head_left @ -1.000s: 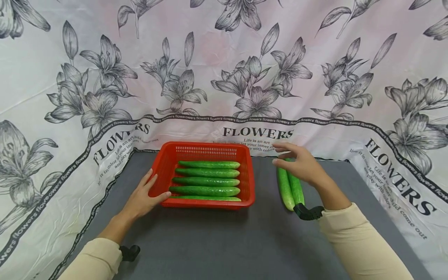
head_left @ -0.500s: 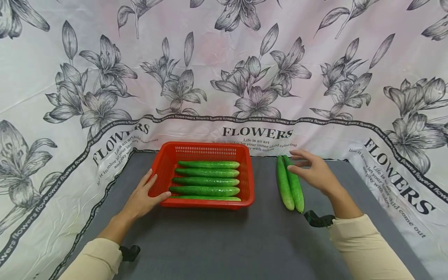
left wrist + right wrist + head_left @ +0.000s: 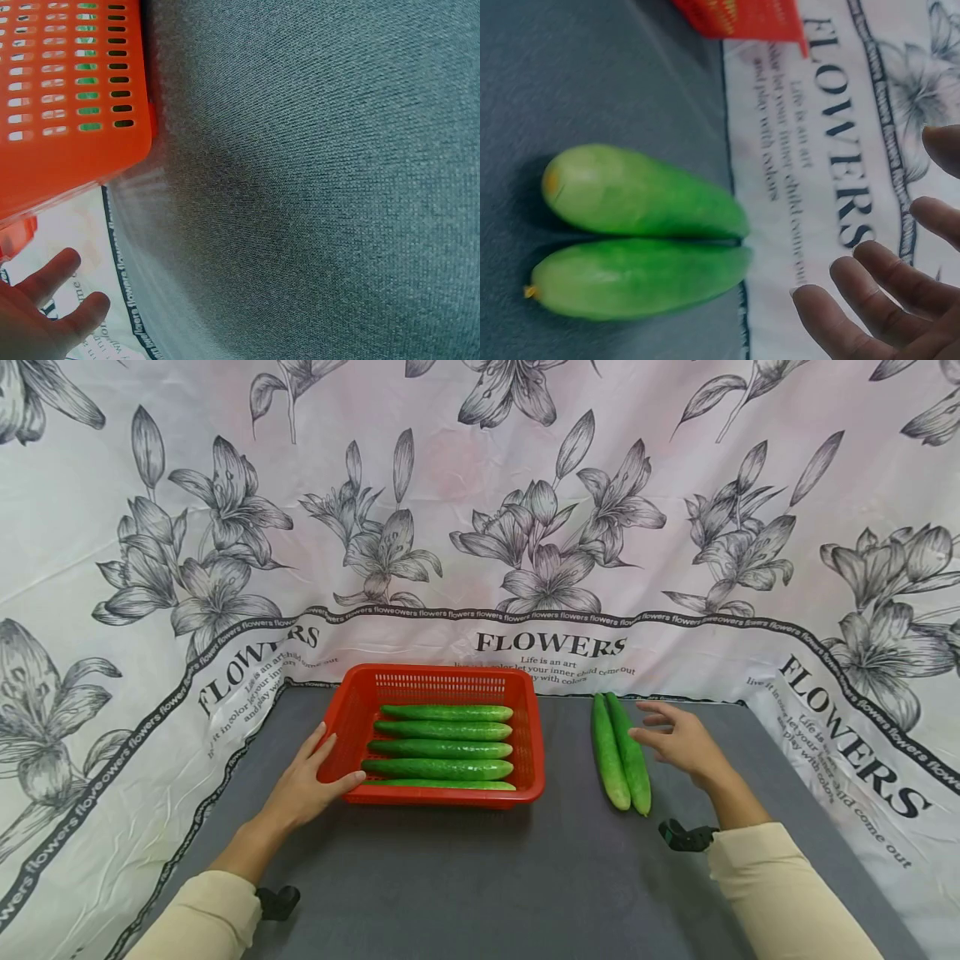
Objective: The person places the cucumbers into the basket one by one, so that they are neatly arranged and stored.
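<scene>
A red plastic basket (image 3: 528, 777) with slotted walls holds several green cucumbers (image 3: 442, 748) lying side by side. My left hand (image 3: 303, 787) rests at its left front corner, the thumb along the front rim and the fingers spread by the left wall. In the left wrist view, two of its fingertips (image 3: 56, 274) stick out near the orange-red basket wall (image 3: 67, 161). Two more cucumbers lie together on the table, a left one (image 3: 609, 756) and a right one (image 3: 632, 760). Just right of them my right hand (image 3: 681, 745) hovers, holding nothing, its fingers loosely bent.
A grey cloth covers the table (image 3: 465, 877). Behind and along both sides hangs a white curtain (image 3: 420, 647) printed with flowers and lettering. The gap between basket and loose cucumbers is grey cloth. Each wrist wears a black camera mount (image 3: 279, 902).
My right hand has moved right and slightly toward me, off from above the two loose cucumbers, which now show in full. The left hand, the basket and the cucumbers have stayed put.
</scene>
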Demonstrator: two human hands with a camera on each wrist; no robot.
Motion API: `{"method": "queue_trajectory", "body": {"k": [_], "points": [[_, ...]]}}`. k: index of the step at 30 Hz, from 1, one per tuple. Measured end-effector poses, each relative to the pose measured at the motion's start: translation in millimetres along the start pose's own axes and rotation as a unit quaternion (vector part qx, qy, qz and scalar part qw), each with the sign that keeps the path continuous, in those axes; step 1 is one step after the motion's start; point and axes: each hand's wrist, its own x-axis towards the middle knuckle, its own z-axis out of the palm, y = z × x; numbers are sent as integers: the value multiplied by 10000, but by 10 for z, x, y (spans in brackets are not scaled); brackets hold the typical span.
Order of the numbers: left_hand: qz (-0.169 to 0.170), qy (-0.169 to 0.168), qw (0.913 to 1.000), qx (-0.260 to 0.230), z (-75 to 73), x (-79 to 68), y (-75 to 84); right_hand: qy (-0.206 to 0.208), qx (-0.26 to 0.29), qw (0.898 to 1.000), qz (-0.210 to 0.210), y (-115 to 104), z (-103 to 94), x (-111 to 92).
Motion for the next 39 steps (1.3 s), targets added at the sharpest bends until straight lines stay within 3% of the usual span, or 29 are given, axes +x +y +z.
{"method": "queue_trajectory", "body": {"k": [15, 26, 39], "points": [[-6, -18, 10000, 43, -9, 4, -13, -329, -49, 9918, 1231, 445, 78, 248], [-75, -48, 10000, 8, 8, -5, -19, -359, 202, 9806, 1915, 619, 188, 396], [-85, -33, 10000, 11, 17, 0, -12, -225, -120, 9772, 2110, 733, 262, 492]]}}
